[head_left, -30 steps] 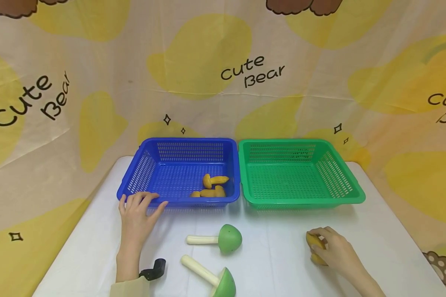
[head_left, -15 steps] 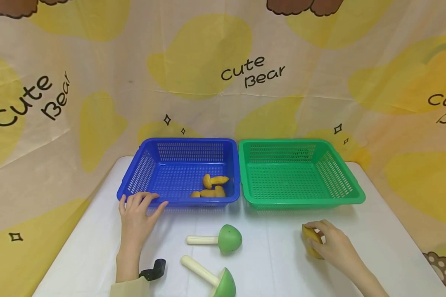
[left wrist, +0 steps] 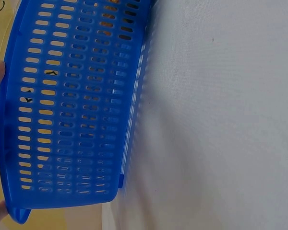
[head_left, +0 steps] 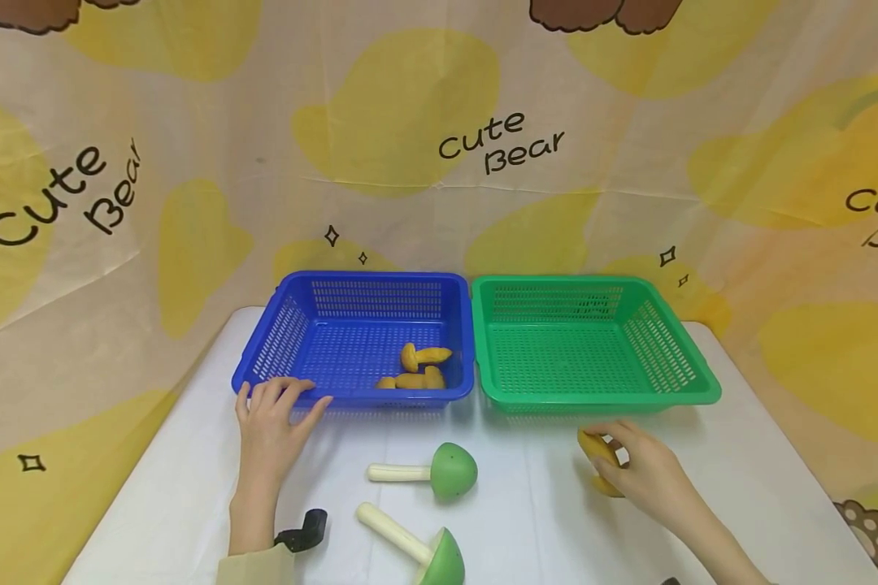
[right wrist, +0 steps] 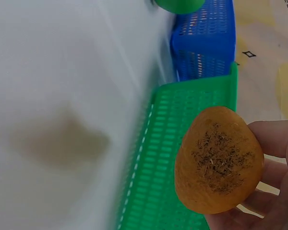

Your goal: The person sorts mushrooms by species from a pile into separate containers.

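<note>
My right hand (head_left: 647, 475) pinches a golden-brown toy bun (right wrist: 218, 160) between thumb and fingers. Dark flecks cover the bun's flat-looking top in the right wrist view, and a shadow shows on the cloth beneath it. Ahead of this hand stands a green mesh basket (head_left: 593, 398) with nothing inside. My left hand (head_left: 271, 426) rests on the near left rim of a blue mesh basket (head_left: 380, 398), thumb spread. Two yellow-brown toy mushrooms, an upper one (head_left: 426, 356) and a lower one (head_left: 413, 380), lie in that basket, the lower partly hidden by the rim.
Two toy mushrooms with green caps and pale stems, a far one (head_left: 452, 471) and a near one (head_left: 442, 561), lie on the white cloth (head_left: 527, 520) in front of the baskets. A printed curtain (head_left: 439, 162) hangs behind. A black wrist mount (head_left: 307, 532) sits beside the left forearm.
My right hand has carried the bun up the view and to the left, closer to the green basket. My left hand has kept its place on the blue rim.
</note>
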`<state>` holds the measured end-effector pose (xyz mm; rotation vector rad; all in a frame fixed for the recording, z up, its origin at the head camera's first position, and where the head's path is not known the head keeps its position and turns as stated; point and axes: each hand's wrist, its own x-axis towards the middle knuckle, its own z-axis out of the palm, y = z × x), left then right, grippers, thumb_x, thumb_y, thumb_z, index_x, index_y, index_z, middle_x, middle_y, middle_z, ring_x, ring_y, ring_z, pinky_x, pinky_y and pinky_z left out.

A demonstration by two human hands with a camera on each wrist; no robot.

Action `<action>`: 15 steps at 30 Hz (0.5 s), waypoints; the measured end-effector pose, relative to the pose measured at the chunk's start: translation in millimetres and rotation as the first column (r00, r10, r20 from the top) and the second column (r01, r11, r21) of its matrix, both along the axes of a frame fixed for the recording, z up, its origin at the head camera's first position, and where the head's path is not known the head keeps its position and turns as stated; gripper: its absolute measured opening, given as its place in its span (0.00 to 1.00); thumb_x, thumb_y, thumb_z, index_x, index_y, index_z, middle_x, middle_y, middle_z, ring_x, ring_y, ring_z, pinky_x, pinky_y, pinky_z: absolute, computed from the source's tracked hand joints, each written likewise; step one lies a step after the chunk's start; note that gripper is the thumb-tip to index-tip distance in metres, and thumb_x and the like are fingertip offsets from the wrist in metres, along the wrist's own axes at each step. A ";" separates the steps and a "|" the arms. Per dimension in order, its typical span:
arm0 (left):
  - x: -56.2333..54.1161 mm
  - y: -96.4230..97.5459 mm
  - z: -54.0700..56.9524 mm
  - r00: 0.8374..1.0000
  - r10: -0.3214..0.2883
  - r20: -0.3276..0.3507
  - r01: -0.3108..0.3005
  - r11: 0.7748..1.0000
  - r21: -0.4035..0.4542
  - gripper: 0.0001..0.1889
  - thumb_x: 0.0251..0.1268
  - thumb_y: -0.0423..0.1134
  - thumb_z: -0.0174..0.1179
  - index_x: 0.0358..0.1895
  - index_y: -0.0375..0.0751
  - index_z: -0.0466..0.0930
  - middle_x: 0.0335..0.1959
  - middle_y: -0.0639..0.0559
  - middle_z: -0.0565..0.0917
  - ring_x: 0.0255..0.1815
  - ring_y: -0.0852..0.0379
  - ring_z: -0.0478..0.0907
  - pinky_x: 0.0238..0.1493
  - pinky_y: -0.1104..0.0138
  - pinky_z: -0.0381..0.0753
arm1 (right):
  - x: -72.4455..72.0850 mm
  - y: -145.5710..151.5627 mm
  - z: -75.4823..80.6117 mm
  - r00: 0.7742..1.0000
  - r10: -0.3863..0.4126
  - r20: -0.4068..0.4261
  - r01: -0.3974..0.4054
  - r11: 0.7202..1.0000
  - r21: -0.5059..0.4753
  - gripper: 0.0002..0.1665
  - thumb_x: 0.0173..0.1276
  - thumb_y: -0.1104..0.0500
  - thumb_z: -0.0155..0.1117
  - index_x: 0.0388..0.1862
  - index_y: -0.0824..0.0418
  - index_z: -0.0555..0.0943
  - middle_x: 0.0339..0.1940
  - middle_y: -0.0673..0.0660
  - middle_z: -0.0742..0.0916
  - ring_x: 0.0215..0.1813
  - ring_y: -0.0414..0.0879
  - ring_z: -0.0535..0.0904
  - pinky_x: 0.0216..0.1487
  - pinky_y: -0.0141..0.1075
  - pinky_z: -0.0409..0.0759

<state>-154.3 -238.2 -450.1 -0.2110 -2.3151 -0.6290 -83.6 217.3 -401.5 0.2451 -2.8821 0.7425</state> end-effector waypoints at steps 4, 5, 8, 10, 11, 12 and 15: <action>0.0 0.4 0.4 1.000 -0.002 -0.001 0.002 1.000 0.000 0.17 0.46 0.42 0.74 0.38 0.39 0.83 0.38 0.42 0.81 0.47 0.40 0.72 0.67 0.34 0.51 | -2.6 -6.7 7.9 1.000 0.021 -0.004 -0.021 1.000 -0.005 0.17 0.56 0.64 0.69 0.46 0.53 0.83 0.38 0.46 0.82 0.39 0.39 0.78 0.31 0.27 0.79; 0.0 0.4 0.5 1.000 -0.002 0.000 0.002 1.000 0.001 0.17 0.46 0.42 0.74 0.38 0.39 0.83 0.38 0.42 0.81 0.47 0.40 0.72 0.67 0.34 0.51 | -3.3 -8.2 9.9 1.000 0.025 -0.002 -0.025 1.000 -0.007 0.17 0.56 0.64 0.69 0.46 0.54 0.83 0.37 0.46 0.82 0.38 0.39 0.77 0.31 0.27 0.79; 0.2 0.5 0.8 1.000 -0.005 0.002 0.005 1.000 0.000 0.16 0.47 0.42 0.73 0.39 0.39 0.83 0.39 0.42 0.81 0.47 0.40 0.72 0.67 0.34 0.51 | -6.0 -12.3 15.3 0.999 0.039 0.008 -0.039 0.999 -0.011 0.18 0.56 0.65 0.69 0.48 0.55 0.83 0.37 0.47 0.82 0.37 0.37 0.76 0.31 0.26 0.78; 0.2 0.4 0.8 1.000 -0.005 0.006 0.005 1.000 0.000 0.16 0.47 0.43 0.73 0.39 0.39 0.83 0.39 0.42 0.81 0.48 0.40 0.72 0.67 0.34 0.51 | -7.9 -14.9 18.5 0.999 0.048 0.014 -0.048 0.999 -0.014 0.19 0.56 0.65 0.69 0.48 0.55 0.82 0.38 0.47 0.82 0.36 0.37 0.76 0.31 0.26 0.78; 0.2 0.3 0.8 1.000 -0.005 0.008 0.005 1.000 -0.002 0.16 0.47 0.43 0.73 0.39 0.39 0.83 0.39 0.42 0.81 0.48 0.40 0.72 0.67 0.34 0.51 | -9.1 -16.4 20.0 0.998 0.054 0.015 -0.054 0.998 -0.014 0.19 0.57 0.65 0.69 0.49 0.56 0.82 0.38 0.48 0.82 0.36 0.37 0.75 0.31 0.26 0.79; 0.2 0.1 0.7 1.000 -0.004 0.010 0.004 1.000 -0.003 0.16 0.48 0.43 0.73 0.39 0.39 0.83 0.39 0.42 0.81 0.48 0.40 0.72 0.67 0.34 0.51 | -10.2 -17.9 21.6 0.998 0.060 0.015 -0.060 0.998 -0.013 0.19 0.57 0.64 0.69 0.49 0.56 0.82 0.38 0.48 0.82 0.36 0.37 0.75 0.31 0.26 0.79; 0.2 -0.5 0.4 1.000 0.002 0.015 -0.002 1.000 -0.004 0.16 0.47 0.43 0.73 0.39 0.40 0.83 0.39 0.42 0.81 0.48 0.40 0.72 0.67 0.34 0.51 | -13.9 -23.2 27.0 0.997 0.079 0.010 -0.079 0.997 -0.006 0.19 0.57 0.64 0.69 0.49 0.56 0.82 0.37 0.47 0.81 0.35 0.37 0.76 0.30 0.25 0.79</action>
